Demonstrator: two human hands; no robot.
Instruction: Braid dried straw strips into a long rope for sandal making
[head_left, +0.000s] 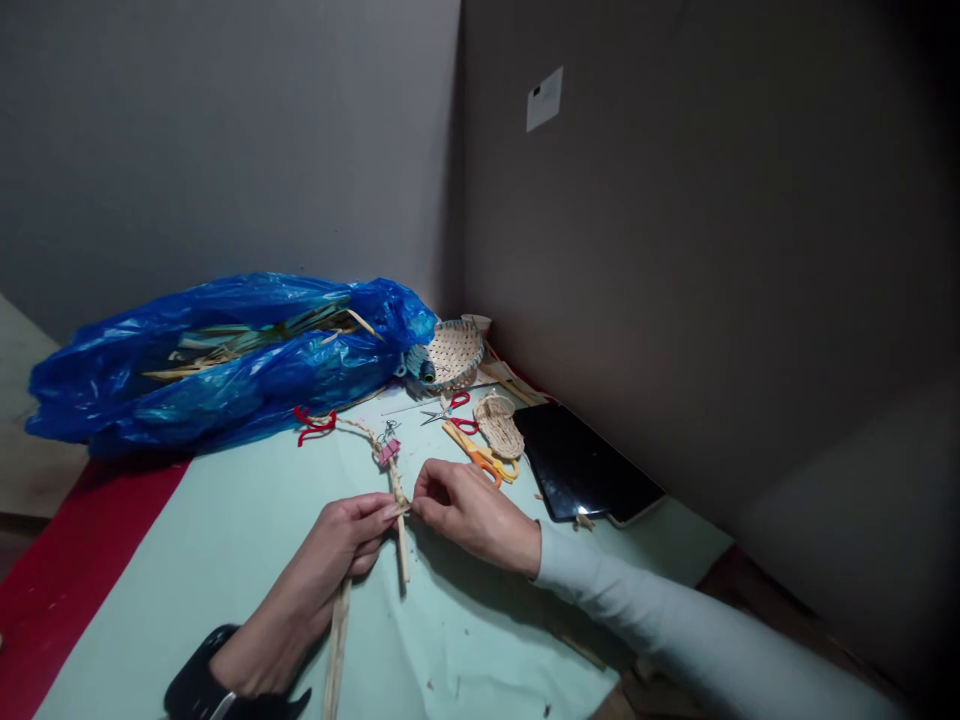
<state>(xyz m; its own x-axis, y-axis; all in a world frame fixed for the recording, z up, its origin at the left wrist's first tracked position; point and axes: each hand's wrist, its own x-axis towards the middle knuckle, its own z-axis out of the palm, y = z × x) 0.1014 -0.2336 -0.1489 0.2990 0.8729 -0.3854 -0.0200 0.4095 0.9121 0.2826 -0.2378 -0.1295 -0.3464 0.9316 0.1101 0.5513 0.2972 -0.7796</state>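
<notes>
A narrow braid of pale straw runs toward me on the table, with a pink binder clip on it and red ties at its far end. My left hand pinches the braid's near end between thumb and fingers. Close beside it, my right hand is closed, thumb and forefinger pressed together at a straw strand by the braid. One loose straw end points down from the fingers. A longer straw strip hangs below my left hand.
A blue plastic bag of straw lies at the back left. Farther right are a woven basket, red-handled scissors, orange-and-yellow scissors, a coiled straw piece and a black tablet. Grey walls stand behind.
</notes>
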